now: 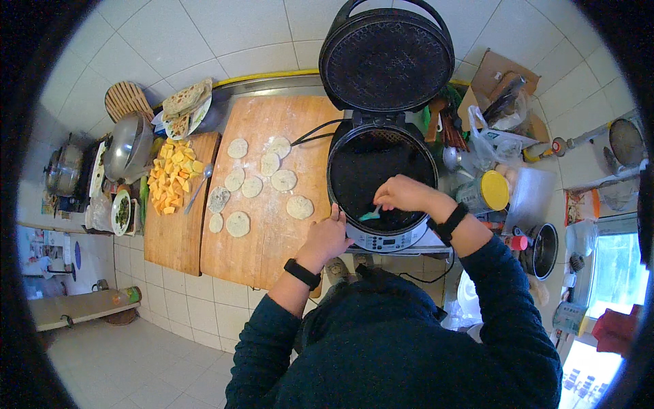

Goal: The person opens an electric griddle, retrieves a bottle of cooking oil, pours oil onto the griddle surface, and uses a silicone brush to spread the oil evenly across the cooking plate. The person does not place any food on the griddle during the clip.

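Note:
An electric baking pan [382, 176] stands with its round black lid [389, 59] raised. My right hand [403, 194] is inside its rim, shut on the handle of a small teal brush [371, 214]. The brush's head rests on the dark cooking plate near the front left. My left hand [328, 235] is at the pan's front left edge, its thumb and index finger apart, holding nothing that shows. Left of it, a floured wooden board [271, 255] carries several flat dough rounds [238, 224]; one of them [300, 207] lies closest to that hand.
A second board [168, 245] holds cubed orange pieces [173, 174] and a spoon [199, 188]. Behind is a plate of flatbreads [186, 102]. A black cord [317, 134] crosses the floured board. On the right stand a yellow-lidded tin [483, 191], a cardboard box [503, 76] and a dark pan [544, 250].

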### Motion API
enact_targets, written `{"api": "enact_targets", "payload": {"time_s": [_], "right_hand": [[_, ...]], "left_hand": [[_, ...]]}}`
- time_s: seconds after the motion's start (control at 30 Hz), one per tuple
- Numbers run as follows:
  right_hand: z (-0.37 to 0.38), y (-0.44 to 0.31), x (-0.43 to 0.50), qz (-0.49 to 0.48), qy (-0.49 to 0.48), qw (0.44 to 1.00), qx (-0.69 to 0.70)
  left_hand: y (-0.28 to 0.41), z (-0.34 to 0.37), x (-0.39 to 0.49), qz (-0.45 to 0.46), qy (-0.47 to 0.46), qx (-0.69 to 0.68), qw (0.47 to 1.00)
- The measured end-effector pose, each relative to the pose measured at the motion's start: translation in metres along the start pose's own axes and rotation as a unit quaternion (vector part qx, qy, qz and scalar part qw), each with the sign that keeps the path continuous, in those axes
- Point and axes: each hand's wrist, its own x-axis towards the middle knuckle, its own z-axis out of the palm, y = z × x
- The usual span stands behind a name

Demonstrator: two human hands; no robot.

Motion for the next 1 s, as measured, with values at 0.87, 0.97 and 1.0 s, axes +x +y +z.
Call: {"api": "enact_targets", "payload": {"time_s": [0.87,0.97,1.0], "right_hand": [[0.028,-0.009,-0.016,-0.054,0.089,0.989,-0.106],[0.003,-0.002,-0.017,0.058,0.044,0.994,-0.076],[-0.003,0.003,-0.018,0.068,0.074,0.989,-0.107]], "left_hand": [[-0.001,0.004,0.0,0.005,0.01,0.0,1.0],[-0.002,0.004,0.0,0.013,0.017,0.016,1.0],[-0.002,0.004,0.001,0.014,0.015,0.019,1.0]]}}
